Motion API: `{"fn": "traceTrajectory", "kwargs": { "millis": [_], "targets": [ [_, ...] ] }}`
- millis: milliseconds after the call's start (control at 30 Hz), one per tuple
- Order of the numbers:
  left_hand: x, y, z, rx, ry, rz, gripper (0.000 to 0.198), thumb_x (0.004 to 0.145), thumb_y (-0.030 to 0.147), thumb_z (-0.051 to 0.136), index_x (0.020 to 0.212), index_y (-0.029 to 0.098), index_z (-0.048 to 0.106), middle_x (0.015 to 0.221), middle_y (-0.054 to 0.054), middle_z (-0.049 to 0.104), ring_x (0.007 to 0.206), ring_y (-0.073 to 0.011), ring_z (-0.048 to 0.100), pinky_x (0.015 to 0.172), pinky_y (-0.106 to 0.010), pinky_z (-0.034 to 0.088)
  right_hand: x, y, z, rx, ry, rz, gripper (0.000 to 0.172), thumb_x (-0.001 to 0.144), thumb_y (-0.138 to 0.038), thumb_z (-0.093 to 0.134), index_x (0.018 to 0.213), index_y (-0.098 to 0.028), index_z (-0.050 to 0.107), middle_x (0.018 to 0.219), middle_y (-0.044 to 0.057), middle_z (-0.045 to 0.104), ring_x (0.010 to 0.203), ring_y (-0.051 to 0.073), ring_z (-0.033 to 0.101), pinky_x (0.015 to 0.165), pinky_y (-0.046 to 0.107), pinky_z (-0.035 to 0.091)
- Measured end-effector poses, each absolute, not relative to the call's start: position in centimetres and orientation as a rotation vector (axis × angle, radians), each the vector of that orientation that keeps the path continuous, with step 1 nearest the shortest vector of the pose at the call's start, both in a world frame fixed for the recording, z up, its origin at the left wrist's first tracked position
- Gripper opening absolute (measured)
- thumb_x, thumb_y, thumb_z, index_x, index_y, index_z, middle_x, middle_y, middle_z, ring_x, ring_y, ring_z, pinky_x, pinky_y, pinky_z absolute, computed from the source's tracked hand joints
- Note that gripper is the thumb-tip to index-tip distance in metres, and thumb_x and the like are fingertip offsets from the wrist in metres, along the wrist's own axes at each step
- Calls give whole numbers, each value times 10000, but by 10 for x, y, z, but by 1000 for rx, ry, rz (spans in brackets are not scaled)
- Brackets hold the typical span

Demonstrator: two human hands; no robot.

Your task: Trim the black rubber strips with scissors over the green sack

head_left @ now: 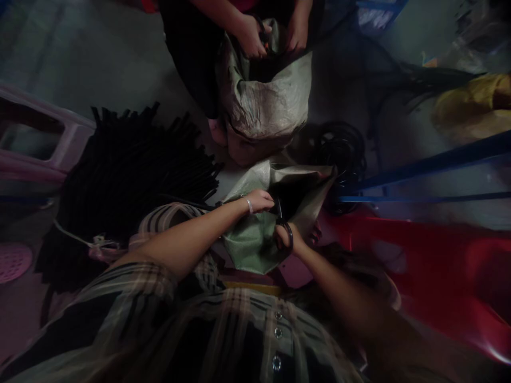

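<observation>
Keep the left hand (261, 201), pinching a thin dark piece (275, 203), clear of the black-handled metal scissors (281, 218) gripped in the right hand (282, 236), shiny green bag (250, 242) below.

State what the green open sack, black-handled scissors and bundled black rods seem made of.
Green open sack: probably plastic, faintly glossy, given its sheen and creases. Black-handled scissors: glinting blade, likely metal; dark loops, perhaps plastic. Bundled black rods: dull, shineless, possibly rubber or plastic.

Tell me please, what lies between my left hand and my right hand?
In the head view, the blades of the scissors, which point from the right hand toward the left hand, over the green sack.
</observation>
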State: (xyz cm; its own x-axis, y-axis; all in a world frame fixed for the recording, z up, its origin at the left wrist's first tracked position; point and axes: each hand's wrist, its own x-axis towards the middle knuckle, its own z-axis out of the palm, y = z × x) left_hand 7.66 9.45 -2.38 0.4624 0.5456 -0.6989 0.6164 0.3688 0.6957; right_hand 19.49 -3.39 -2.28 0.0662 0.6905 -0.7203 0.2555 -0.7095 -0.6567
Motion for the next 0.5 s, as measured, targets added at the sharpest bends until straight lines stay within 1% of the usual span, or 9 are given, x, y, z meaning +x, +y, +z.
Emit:
{"fn": "traceTrajectory", "kwargs": {
  "millis": [133, 267, 400, 500],
  "targets": [
    [76, 96, -26, 1314, 1175, -93, 190, 706, 187, 584, 863, 105, 653, 519, 25, 546, 353, -42, 361, 351, -174, 251, 194, -34, -23, -2018, -958, 1677, 269, 715, -275, 414, 481, -166, 489, 391, 17, 481, 368, 117, 488, 407, 210, 349],
    [76, 96, -24, 1357, 1192, -117, 213, 701, 189, 573, 872, 97, 661, 518, 19, 551, 363, -48, 379, 362, -176, 275, 195, -36, -27, -2039, -974, 1644, 249, 704, -294, 438, 504, -162, 508, 399, 14, 489, 363, 123, 492, 385, 209, 336],
    [76, 96, -23, 1423, 1200, -165, 215, 686, 189, 569, 855, 97, 666, 515, 23, 550, 367, -44, 380, 373, -171, 295, 195, -39, -32, -2058, -981, 1634, 256, 702, -298, 436, 501, -161, 515, 393, 18, 490, 360, 133, 490, 375, 216, 337],
    [76, 97, -25, 1475, 1203, -189, 205, 674, 196, 569, 826, 104, 672, 514, 23, 553, 374, -47, 394, 375, -169, 300, 193, -40, -35, -2106, -973, 1613, 254, 709, -300, 440, 511, -162, 519, 390, 6, 482, 349, 118, 474, 372, 207, 335]
  ]
}}
